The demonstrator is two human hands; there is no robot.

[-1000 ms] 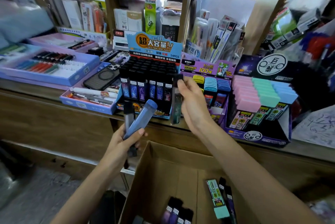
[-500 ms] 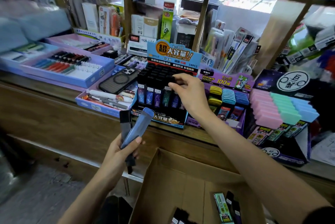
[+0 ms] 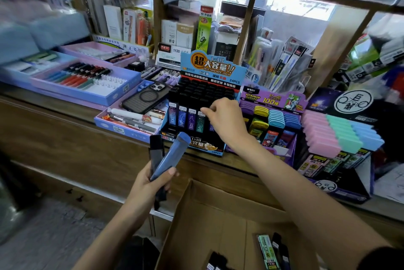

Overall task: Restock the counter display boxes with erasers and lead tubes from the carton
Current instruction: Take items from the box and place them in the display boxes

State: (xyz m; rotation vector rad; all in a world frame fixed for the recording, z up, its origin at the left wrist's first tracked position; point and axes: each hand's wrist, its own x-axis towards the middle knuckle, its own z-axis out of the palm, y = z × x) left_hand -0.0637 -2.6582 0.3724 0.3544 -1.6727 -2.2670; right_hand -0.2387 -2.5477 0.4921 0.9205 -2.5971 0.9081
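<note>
My left hand [image 3: 150, 184] grips a blue eraser stick [image 3: 172, 156] and a black lead tube [image 3: 155, 151] together, just in front of the counter edge. My right hand [image 3: 227, 121] reaches over the blue lead tube display box [image 3: 196, 145]. Its fingertips pinch the cap of a green-labelled lead tube [image 3: 200, 122] standing in the front row. Below my arms the open carton [image 3: 218, 215] holds a green eraser [image 3: 265, 252] and a few black tubes [image 3: 282, 252]. At the right, the dark eraser display box [image 3: 341, 191] holds rows of pink, mint and blue erasers [image 3: 341, 134].
A purple box of coloured lead cases [image 3: 271, 101] stands between the two display boxes. A phone [image 3: 146, 99] lies on a tray of pens [image 3: 105, 125] left of the lead tube box. Pen trays [image 3: 122, 92] and stocked shelves fill the back and the left.
My right hand has carried the green-labelled tube from the air down into the front row of the lead tube box. My left hand keeps its hold, and my view has shifted.
</note>
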